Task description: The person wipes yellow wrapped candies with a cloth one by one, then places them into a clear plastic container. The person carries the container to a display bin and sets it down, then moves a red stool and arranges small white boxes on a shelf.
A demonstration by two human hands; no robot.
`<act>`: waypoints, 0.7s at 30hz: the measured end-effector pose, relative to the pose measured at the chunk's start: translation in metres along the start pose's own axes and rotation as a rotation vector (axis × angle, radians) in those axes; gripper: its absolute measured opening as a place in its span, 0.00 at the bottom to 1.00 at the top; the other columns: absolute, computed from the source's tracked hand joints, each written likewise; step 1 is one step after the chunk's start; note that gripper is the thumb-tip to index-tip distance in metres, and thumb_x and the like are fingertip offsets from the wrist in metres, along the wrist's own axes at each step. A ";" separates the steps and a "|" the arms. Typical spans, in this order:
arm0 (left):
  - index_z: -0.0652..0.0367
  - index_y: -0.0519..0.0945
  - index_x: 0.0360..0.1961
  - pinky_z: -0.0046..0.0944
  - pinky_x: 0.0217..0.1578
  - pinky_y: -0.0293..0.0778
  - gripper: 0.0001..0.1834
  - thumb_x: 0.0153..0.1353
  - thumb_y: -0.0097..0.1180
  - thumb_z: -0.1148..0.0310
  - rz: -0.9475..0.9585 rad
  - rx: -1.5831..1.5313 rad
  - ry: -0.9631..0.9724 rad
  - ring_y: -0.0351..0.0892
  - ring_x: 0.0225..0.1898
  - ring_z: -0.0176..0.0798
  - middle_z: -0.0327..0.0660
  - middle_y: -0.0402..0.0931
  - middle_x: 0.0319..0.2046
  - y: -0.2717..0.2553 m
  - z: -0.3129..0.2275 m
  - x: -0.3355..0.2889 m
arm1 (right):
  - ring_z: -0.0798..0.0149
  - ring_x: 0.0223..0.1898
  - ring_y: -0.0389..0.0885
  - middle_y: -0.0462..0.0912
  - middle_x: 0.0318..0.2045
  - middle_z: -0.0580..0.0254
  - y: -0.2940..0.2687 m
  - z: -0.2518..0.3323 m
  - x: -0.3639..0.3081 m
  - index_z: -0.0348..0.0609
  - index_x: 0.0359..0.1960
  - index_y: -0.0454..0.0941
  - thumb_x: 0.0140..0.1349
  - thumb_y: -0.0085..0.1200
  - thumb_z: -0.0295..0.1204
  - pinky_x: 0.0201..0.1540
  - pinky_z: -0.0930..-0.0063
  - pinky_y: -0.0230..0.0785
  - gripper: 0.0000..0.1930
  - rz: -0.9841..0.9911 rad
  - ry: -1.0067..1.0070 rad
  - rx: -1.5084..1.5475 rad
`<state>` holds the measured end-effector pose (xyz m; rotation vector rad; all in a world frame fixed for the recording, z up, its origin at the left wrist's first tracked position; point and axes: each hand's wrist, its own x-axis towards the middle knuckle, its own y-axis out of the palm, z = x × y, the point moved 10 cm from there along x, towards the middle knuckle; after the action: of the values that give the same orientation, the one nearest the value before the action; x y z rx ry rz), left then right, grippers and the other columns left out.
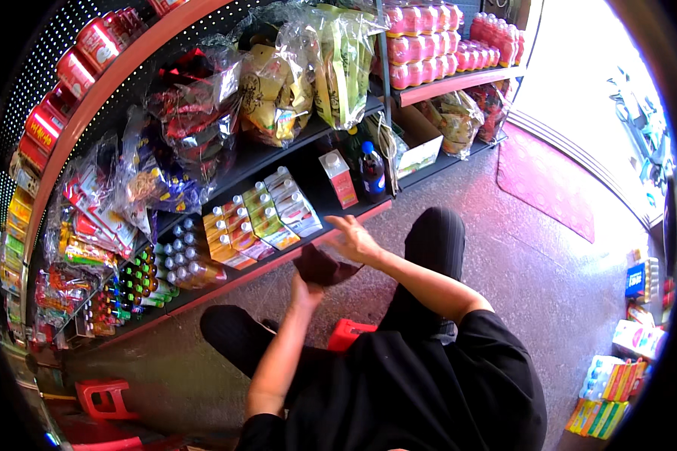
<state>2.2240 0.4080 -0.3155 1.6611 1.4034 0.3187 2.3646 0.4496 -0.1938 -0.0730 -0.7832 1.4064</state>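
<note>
My left hand (pixel 306 292) is closed on the lower edge of a dark maroon cloth (pixel 325 266), which hangs folded in front of the bottom shelf. Just above and to the right of the cloth is my right hand (pixel 356 242), its fingers spread and nothing visible in them. Beyond both hands, rows of juice cartons (pixel 262 218) with white caps stand on the bottom shelf. To their right are a pink-and-white carton (pixel 339 180) and a dark bottle (pixel 371 169) with a blue cap.
Bagged snacks (pixel 274 94) fill the shelf above. Small bottles (pixel 188 255) stand left of the cartons. I sit on a red stool (pixel 349 334); another red stool (pixel 105 398) is at lower left. A pink mat (pixel 545 184) lies by the bright doorway. Boxed goods (pixel 605 379) stand at right.
</note>
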 end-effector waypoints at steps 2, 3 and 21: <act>0.46 0.69 0.54 0.45 0.53 0.67 0.21 0.66 0.35 0.53 0.275 -0.095 -0.141 0.70 0.53 0.41 0.39 0.70 0.53 0.044 -0.006 -0.022 | 0.42 0.43 0.73 0.73 0.41 0.41 0.028 0.043 -0.019 0.40 0.53 0.68 0.52 0.60 0.38 0.47 0.58 0.68 0.28 0.154 -0.204 0.059; 0.46 0.68 0.56 0.48 0.56 0.63 0.24 0.66 0.33 0.47 0.091 -0.036 -0.064 0.68 0.55 0.43 0.41 0.68 0.55 0.041 -0.017 -0.018 | 0.42 0.44 0.73 0.73 0.43 0.42 0.032 0.061 -0.026 0.40 0.52 0.68 0.52 0.59 0.38 0.48 0.58 0.67 0.26 0.161 -0.133 0.121; 0.50 0.71 0.51 0.31 0.26 0.68 0.22 0.60 0.50 0.50 -0.405 0.744 -0.247 0.77 0.35 0.27 0.32 0.78 0.36 -0.139 -0.100 -0.006 | 0.42 0.46 0.68 0.66 0.49 0.45 0.014 -0.053 0.159 0.51 0.51 0.71 0.50 0.57 0.46 0.41 0.54 0.71 0.26 0.000 -0.029 -0.568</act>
<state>2.0626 0.4414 -0.3637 1.8305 1.7271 -0.6974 2.3740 0.6159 -0.1698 -0.4915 -1.1878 1.1504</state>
